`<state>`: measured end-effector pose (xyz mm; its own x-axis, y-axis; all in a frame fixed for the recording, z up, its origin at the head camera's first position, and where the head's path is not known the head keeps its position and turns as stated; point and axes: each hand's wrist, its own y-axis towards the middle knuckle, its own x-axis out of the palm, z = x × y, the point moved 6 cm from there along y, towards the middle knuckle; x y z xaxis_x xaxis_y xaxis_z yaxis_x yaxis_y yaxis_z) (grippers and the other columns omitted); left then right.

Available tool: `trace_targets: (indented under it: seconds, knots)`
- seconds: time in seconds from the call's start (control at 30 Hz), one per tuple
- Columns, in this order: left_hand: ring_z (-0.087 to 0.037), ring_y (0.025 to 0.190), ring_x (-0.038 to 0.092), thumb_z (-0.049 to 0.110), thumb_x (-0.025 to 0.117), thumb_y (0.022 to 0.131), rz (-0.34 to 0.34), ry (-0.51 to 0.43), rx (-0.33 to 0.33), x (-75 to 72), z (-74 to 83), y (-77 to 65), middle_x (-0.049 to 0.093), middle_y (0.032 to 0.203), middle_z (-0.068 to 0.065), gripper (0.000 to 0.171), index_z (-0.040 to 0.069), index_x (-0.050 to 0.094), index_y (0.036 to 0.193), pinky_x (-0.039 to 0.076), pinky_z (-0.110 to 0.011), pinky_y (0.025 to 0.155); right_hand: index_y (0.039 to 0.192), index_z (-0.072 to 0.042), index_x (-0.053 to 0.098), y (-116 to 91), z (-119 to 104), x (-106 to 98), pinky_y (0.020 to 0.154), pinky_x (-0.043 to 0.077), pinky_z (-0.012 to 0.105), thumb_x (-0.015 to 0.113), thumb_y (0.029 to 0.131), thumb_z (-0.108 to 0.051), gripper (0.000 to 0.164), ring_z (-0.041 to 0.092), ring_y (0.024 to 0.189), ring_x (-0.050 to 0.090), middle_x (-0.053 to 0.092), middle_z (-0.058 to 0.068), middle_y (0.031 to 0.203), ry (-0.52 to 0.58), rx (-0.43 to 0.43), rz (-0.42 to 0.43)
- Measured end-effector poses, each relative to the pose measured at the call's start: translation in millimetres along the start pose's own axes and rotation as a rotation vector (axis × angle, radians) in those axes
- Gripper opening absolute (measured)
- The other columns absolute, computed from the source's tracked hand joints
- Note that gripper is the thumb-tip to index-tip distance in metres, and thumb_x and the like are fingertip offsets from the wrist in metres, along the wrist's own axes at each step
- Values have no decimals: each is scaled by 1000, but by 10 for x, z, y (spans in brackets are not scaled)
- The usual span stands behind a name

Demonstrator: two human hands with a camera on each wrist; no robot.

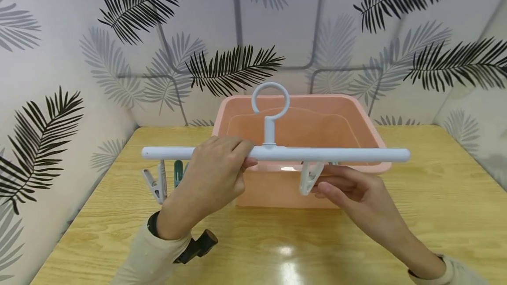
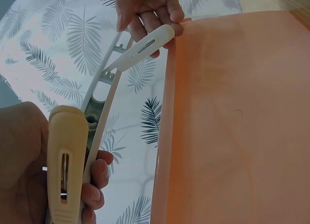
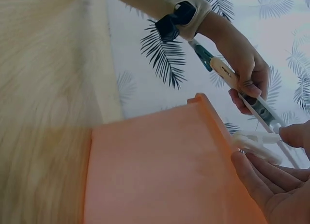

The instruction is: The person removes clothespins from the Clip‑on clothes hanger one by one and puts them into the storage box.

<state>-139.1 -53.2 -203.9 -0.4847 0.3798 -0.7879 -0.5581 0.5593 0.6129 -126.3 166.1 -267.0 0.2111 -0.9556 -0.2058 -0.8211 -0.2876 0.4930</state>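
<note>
A white bar hanger (image 1: 340, 154) with a ring hook (image 1: 287, 100) is held up level in front of a pink basin. My left hand (image 1: 214, 170) grips its bar just left of the hook. Clothes clips hang beneath: a pale grey one (image 1: 156, 184) and a green one (image 1: 178, 173) to the left, a cream one (image 2: 68, 161) by my left hand. Right of the hook hangs a white clip (image 1: 310, 177), its handle ends spread. My right hand (image 1: 356, 192) has thumb and fingers at this clip, seemingly pinching it lightly; the right wrist view (image 3: 259, 142) shows them on either side.
The pink basin (image 1: 301, 190) stands on the wooden table (image 1: 253, 241), right behind and below the hanger. A leaf-patterned wall (image 1: 273, 25) rises behind the table and on its left side. A dark camera (image 1: 198, 246) is strapped to the left wrist.
</note>
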Motion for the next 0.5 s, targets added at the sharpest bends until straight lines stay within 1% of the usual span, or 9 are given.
trace_targets:
  seconds: [0.1, 0.17, 0.27, 0.37, 0.5]
  knots:
    - [-20, 68, 59, 14, 66, 90, 7, -4, 2, -11, 0, 3, 63, 77, -3, 12, 3, 64, 89, 45, -31, 60, 123, 13, 55, 27, 57, 32, 77, 56, 35, 56, 91, 11, 32, 21, 87, 71, 71, 8, 104, 84, 53, 4]
    - [-20, 70, 59, 15, 66, 90, 3, -11, 0, -9, 3, 6, 64, 78, -3, 12, 3, 65, 89, 45, -31, 61, 124, 9, 55, 32, 105, 55, 80, 55, 36, 55, 92, 9, 32, 22, 89, 70, 70, 8, 107, 128, 96, 12]
    - [-20, 71, 60, 16, 67, 90, -9, -21, -2, 3, 12, 10, 64, 79, -2, 13, 4, 65, 90, 46, -32, 63, 125, 4, 56, 31, 171, 100, 86, 53, 36, 53, 95, 5, 30, 25, 97, 69, 70, 10, 109, 192, 156, 3]
    - [-19, 72, 60, 17, 68, 90, -12, -28, -2, 2, 26, 15, 64, 80, -2, 12, 5, 65, 90, 46, -33, 63, 123, 2, 57, 34, 211, 154, 89, 52, 36, 50, 98, 2, 26, 27, 104, 67, 70, 12, 110, 241, 170, -27]
    - [-18, 70, 58, 16, 68, 89, -9, -22, 3, -5, 36, 18, 63, 79, -1, 11, 6, 66, 89, 45, -31, 61, 115, 5, 60, 28, 233, 168, 85, 53, 36, 48, 98, 3, 21, 26, 97, 69, 72, 12, 101, 263, 157, -36]
